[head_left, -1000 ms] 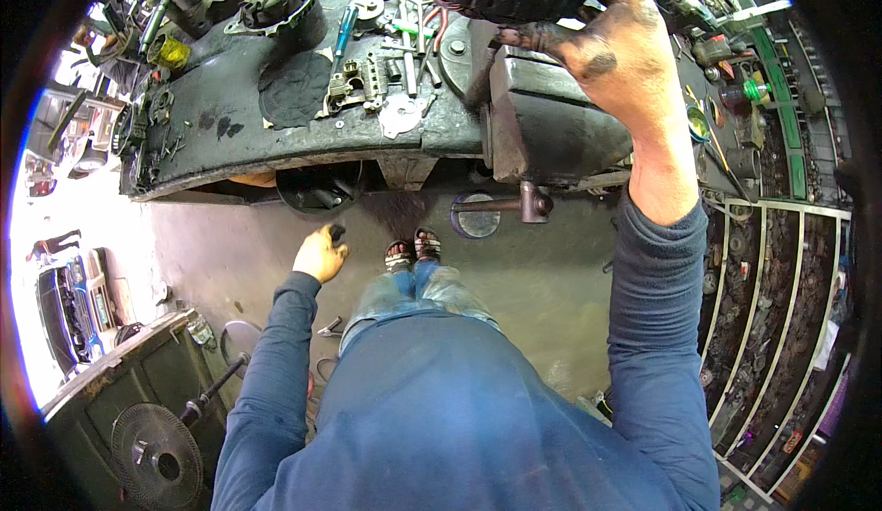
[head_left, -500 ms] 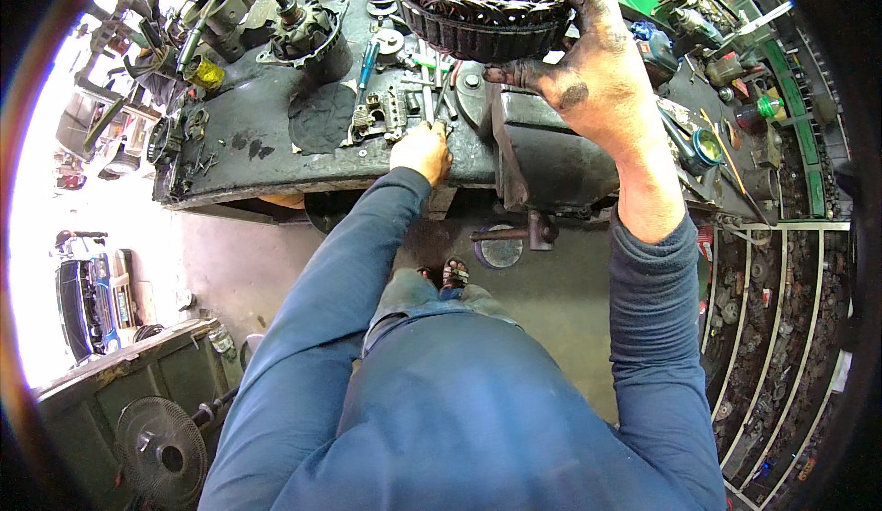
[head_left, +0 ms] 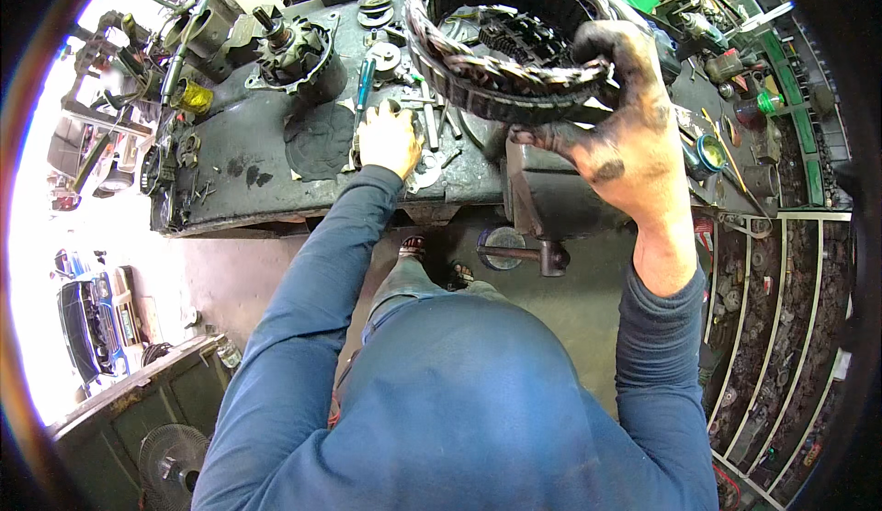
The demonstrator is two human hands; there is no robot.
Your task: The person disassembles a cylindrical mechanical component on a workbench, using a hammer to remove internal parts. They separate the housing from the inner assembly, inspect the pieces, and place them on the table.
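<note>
My right hand (head_left: 625, 134) grips the near right rim of a blackened alternator stator (head_left: 514, 93), thumb below and fingers over the edge. The ring is tilted, so its inside and copper-coloured windings show, and it hangs above the bench beside the vise (head_left: 560, 185). My left hand (head_left: 390, 139) is closed over a silver metal alternator part (head_left: 356, 150) on the bench, covering most of it. A blue-handled screwdriver (head_left: 365, 81) lies just beyond these fingers, with metal tools (head_left: 430, 118) to their right.
An alternator housing with a rotor (head_left: 299, 51) stands at the back left, near a yellow can (head_left: 191, 96). A dark cloth patch (head_left: 317, 139) lies left of my left hand. Shelves of parts (head_left: 763, 327) line the right side; a fan (head_left: 172, 465) stands lower left.
My left hand has moved left, from beside the silver part to over it. The stator, in my right hand, has come lower and nearer, and its open inside shows more.
</note>
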